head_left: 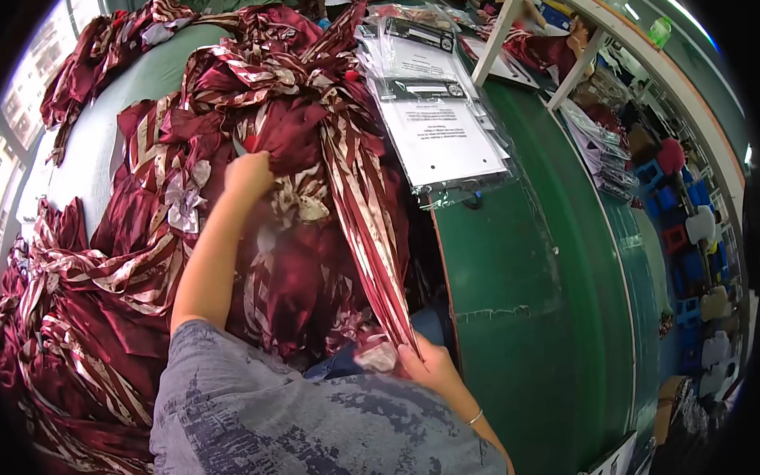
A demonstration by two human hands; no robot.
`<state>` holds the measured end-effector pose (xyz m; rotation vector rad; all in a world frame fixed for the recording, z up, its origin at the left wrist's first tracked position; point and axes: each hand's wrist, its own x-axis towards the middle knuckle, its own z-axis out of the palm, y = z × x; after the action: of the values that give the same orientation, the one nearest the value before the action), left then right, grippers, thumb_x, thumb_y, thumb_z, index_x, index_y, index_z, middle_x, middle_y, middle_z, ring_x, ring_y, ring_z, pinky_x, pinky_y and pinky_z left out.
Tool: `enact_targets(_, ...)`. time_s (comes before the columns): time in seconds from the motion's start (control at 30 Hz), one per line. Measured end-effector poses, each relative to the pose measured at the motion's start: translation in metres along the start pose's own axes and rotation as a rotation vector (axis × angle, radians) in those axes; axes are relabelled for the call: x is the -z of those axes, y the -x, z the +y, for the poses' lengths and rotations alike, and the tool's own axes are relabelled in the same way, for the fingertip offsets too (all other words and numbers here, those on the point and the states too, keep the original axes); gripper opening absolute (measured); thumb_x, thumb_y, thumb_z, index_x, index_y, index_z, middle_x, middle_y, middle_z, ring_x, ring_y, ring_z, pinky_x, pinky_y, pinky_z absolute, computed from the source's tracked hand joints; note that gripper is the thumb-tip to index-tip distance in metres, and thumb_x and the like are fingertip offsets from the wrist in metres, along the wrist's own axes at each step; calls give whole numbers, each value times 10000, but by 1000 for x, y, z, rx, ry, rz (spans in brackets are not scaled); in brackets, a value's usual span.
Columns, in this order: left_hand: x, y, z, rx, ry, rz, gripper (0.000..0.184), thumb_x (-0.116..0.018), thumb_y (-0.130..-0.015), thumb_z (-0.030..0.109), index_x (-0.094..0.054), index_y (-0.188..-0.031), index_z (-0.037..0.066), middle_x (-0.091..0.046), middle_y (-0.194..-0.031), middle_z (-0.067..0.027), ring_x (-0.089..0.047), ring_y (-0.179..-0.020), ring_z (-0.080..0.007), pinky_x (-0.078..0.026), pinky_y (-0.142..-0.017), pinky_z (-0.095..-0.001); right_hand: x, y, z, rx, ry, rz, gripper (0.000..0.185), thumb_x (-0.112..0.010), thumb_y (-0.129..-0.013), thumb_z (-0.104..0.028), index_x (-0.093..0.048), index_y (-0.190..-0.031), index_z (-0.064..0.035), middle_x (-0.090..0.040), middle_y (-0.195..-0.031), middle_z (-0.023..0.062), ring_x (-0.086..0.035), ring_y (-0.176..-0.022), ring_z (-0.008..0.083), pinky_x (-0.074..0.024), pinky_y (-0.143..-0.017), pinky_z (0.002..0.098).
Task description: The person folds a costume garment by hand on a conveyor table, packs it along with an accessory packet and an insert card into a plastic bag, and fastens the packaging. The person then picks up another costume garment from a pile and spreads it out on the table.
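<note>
A big heap of maroon satin garments (285, 278) with cream stripes and floral patches fills the space before me. My left hand (248, 173) reaches into the heap, its fingers closed on a fold of maroon garment (289, 144). Low and close to my body, my right hand (430, 365) pinches the end of a striped maroon-and-cream fabric strip (362, 217). That strip runs taut from the top of the heap down to my right fingers. How it joins the garment is hidden among the folds.
To the right of the heap runs a green table (515, 266), with printed sheets in clear plastic bags (439, 131) on it. A white frame post (500, 34) rises beyond. Colourful stools (688, 310) stand at far right. Another person's arm (578, 38) shows at the back.
</note>
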<state>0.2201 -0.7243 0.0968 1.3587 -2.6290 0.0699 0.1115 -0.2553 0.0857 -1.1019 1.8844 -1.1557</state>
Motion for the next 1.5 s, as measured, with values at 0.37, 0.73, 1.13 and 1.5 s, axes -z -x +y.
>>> enact_targets(0.37, 54, 114, 117, -409, 540, -28, 280, -754, -830, 321, -639, -838, 65, -654, -685, -174, -659, -672, -402, -518, -645, -496, -7, 12, 70, -115, 23, 13, 505, -556, -987, -179, -445, -1459, -39, -621, -1278, 262, -629, -1157, 419, -502, -952, 403)
enact_targets(0.73, 26, 124, 124, -733, 446, -307, 357, -704, -831, 400, -677, -822, 44, -659, -718, -200, -663, -739, -415, -523, -671, -505, 3, 8, 73, -148, -305, 182, 516, -707, -922, -174, -537, -1362, 32, -680, -1168, 106, -626, -1026, 153, -506, -909, 310)
enact_targets(1.13, -29, 12, 142, 95, 1158, -407, 872, -630, -853, 690, -517, -1396, 17, -620, -1280, -281, -657, -1127, -368, -543, -866, -532, 39, 64, 2, 176, -64, -197, 364, -692, -895, -131, -425, -702, 25, -373, -638, 204, -413, -534, 372, -333, -524, 432)
enact_targets(1.5, -119, -12, 154, 28, 758, 49, 614, -572, -834, 17, -414, -1427, 4, -656, -1147, -313, -634, -1101, -468, -505, -936, -484, 136, 271, -99, -269, 306, 300, 362, -761, -779, -403, -692, -757, -49, -630, -651, 118, -618, -591, 288, -447, -525, 422)
